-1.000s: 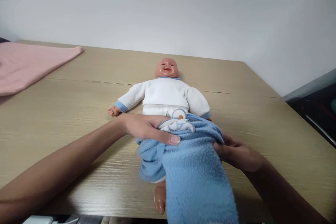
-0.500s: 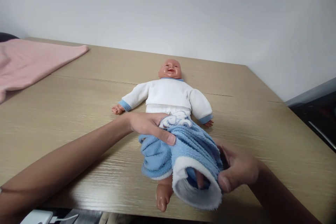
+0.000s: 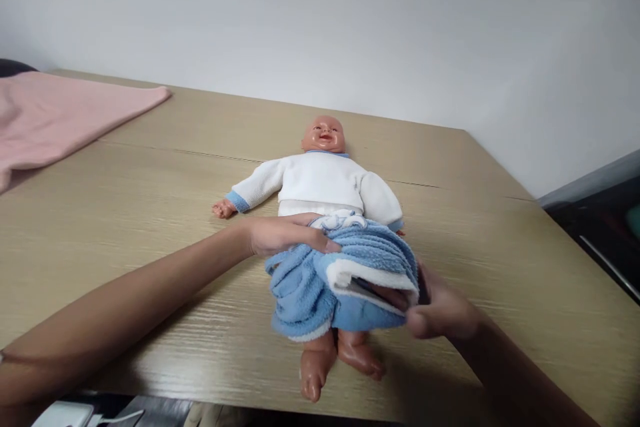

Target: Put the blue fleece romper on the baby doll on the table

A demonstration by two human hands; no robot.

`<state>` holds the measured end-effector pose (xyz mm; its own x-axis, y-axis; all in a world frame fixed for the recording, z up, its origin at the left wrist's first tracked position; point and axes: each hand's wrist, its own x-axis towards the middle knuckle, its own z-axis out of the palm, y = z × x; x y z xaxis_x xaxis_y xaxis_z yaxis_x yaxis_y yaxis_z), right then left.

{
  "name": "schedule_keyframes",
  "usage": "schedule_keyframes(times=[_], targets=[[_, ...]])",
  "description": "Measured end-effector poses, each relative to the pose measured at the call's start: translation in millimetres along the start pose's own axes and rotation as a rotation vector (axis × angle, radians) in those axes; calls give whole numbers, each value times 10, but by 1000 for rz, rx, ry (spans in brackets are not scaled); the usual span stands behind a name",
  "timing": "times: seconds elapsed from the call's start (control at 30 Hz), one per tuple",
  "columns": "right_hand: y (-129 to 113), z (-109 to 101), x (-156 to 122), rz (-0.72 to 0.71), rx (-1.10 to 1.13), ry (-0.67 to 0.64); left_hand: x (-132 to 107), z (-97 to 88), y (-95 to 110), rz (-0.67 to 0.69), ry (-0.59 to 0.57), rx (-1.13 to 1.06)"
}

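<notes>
A baby doll [image 3: 320, 180] in a white top lies on its back on the wooden table [image 3: 125, 213], head away from me. Blue fleece trousers [image 3: 350, 267] with a white cuff are bunched around its hips and thighs, and both bare feet stick out below. My left hand [image 3: 285, 235] grips the waistband at the doll's left side. My right hand [image 3: 440, 310] pinches the bunched trouser leg at its white cuff on the right.
A pink cloth [image 3: 55, 120] lies at the table's far left corner. A white wall stands behind the table. A dark surface [image 3: 600, 213] sits beyond the table's right edge. A white device with a cable [image 3: 65, 415] shows below the near edge.
The trouser leg was stretched out toward me; my right hand has gathered it up toward the hips, and the doll's second foot has come out below the cuff.
</notes>
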<state>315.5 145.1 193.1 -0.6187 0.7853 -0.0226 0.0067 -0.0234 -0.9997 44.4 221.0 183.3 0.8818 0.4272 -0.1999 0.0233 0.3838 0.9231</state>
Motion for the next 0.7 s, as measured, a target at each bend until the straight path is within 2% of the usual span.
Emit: schedule_keyframes(times=[0.1, 0.2, 0.27, 0.4, 0.57, 0.7], targets=[[56, 47, 16, 48, 57, 149, 12, 44, 36, 62, -64, 9], [114, 108, 31, -23, 36, 388, 23, 114, 114, 124, -90, 186], [116, 151, 39, -69, -9, 474, 27, 166, 163, 133, -66, 256], [51, 215, 54, -114, -197, 486, 21, 255, 222, 79, -22, 402], [8, 344, -67, -56, -296, 541, 23, 309, 199, 8, 189, 576], [28, 647, -355, 44, -398, 630, 38, 393, 151, 41, 175, 706]])
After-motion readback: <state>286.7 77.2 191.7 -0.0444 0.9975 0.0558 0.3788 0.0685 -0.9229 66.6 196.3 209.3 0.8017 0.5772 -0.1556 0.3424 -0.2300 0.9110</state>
